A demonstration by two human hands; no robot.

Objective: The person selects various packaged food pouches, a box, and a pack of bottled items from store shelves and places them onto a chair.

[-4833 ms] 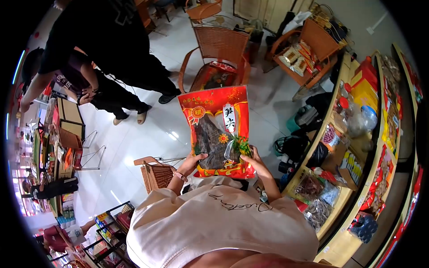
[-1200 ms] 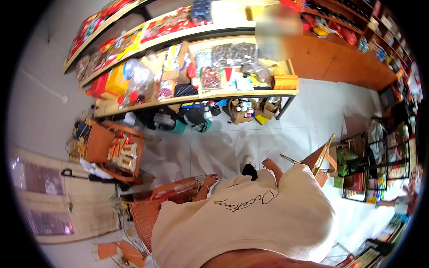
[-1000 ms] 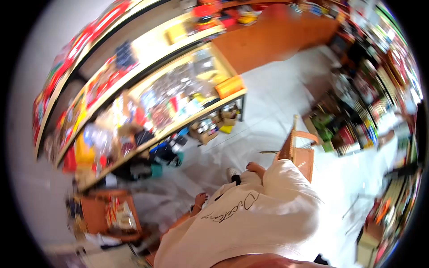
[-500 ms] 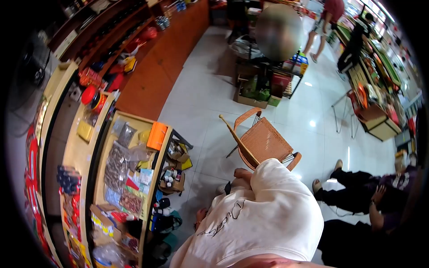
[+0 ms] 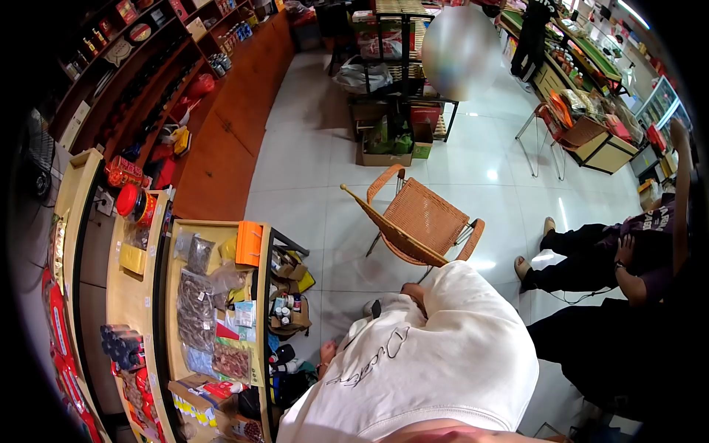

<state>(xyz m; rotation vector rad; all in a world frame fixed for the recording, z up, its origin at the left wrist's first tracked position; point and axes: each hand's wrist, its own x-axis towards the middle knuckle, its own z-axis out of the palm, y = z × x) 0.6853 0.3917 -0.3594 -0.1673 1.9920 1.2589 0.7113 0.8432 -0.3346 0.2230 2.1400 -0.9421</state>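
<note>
My white shirt (image 5: 443, 354) with dark lettering fills the lower middle. To its left, what looks like my left hand (image 5: 327, 351) shows small and partly covered by the shirt, beside the wooden shelf unit (image 5: 264, 317). Its fingers are too small to read, and I make out nothing held. A patch of bare skin (image 5: 414, 294) shows at the shirt's front edge, close to the woven wicker chair (image 5: 427, 215). Whether that is my right hand or a leg is unclear. The chair's backrest leans toward me.
Bagged dried goods (image 5: 196, 310) and an orange box (image 5: 249, 243) sit on the left shelf. Cartons (image 5: 290, 310) stand beside it. A person's dark-trousered legs (image 5: 569, 267) extend in from the right. A rack (image 5: 384, 96) and a goods stand (image 5: 602, 144) are farther back.
The view has shifted, so the chair and rack sit further left and higher. A walking person in a red top no longer shows. The dark-clad person at right raises an arm.
</note>
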